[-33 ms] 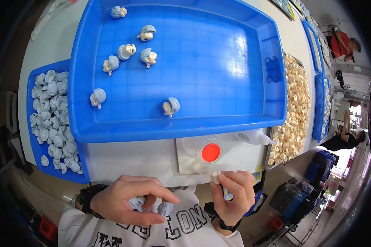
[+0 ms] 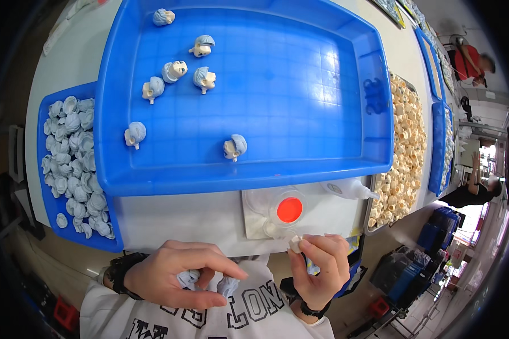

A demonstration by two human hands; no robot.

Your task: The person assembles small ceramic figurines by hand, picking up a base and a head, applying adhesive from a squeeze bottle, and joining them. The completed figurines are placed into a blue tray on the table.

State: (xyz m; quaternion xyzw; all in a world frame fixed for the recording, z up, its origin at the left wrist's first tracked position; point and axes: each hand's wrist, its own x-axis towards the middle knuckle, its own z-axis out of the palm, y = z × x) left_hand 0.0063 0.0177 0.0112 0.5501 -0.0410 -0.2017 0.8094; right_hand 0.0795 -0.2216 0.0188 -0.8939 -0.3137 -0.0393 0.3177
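My left hand point(image 2: 167, 271) is curled above my lap, palm side inward. Its thumb and fingertips hold a light blue doll hair piece point(image 2: 227, 286), and a second blue hair piece point(image 2: 187, 278) sits deeper in the palm. To its right, my right hand point(image 2: 325, 268) pinches a small cream doll head part point(image 2: 295, 243) between thumb and fingers. The hands are apart, just off the table's near edge. Beyond the right hand, a round clear container with a red-orange centre point(image 2: 289, 209) stands on the table.
A large blue tray point(image 2: 243, 183) holds several blue-haired doll heads point(image 2: 204, 79). Left of it, a blue bin point(image 2: 49, 212) is heaped with hair pieces; on the right, a metal tray point(image 2: 370, 230) holds cream head parts. A white squeeze bottle point(image 2: 349, 188) lies nearby. Two people are at far right.
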